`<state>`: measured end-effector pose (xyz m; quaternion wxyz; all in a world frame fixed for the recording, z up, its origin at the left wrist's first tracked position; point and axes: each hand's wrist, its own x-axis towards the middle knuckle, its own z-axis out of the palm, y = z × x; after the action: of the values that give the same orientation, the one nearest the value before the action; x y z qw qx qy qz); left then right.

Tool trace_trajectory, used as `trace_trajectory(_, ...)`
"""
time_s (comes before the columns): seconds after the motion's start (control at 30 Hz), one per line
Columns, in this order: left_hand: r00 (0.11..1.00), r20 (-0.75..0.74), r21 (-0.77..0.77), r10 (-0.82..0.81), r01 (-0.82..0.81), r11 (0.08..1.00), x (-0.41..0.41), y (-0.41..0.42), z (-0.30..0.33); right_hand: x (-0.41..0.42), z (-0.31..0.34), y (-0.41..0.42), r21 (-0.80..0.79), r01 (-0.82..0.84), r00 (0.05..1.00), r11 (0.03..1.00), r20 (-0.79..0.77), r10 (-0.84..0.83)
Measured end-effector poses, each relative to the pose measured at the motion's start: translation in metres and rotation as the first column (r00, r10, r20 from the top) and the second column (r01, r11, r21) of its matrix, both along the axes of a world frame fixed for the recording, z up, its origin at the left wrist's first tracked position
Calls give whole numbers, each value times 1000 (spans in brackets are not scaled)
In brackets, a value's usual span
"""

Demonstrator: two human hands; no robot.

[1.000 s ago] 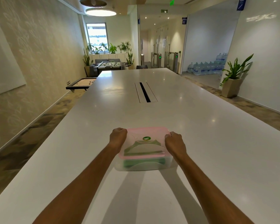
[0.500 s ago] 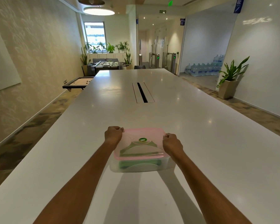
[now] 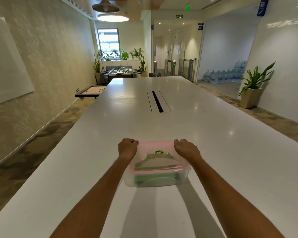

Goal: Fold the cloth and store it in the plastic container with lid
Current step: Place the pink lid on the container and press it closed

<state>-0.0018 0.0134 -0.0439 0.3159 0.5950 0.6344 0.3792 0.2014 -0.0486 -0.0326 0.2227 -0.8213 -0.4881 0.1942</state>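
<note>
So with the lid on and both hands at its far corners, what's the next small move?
Probably press down: the left hand and right hand rest on the pink lid, green cloth already inside; whether it has snapped shut can't be seen.

Long white table (image 3: pixel 205 134) w/ a cable slot (image 3: pixel 157 101) mid-top. Potted plant (image 3: pixel 253 86) by right wall, water bottles (image 3: pixel 225 75) behind glass, foosball table (image 3: pixel 121 72) at far end (near window).
</note>
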Motion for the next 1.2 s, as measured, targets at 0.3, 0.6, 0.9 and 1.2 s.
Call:
trace_trajectory(0.3,1000,-9,25,17,-16,1000,2,8,-6,6,-9,12,77,-9,999,997,-32,11)
trace_trajectory(0.6,995,-95,29,21,-18,999,2,8,-7,-1,-6,-17,-14,-1,983,1000,183,3)
trace_trajectory(0.9,994,-109,34,5,-1,999,2,10,-7,-4,-17,-37,73,32,985,997,166,-44)
trace_trajectory(1.2,996,-90,19,-7,9,1000,2,8,-7,-3,-20,-39,146,44,990,988,128,-63)
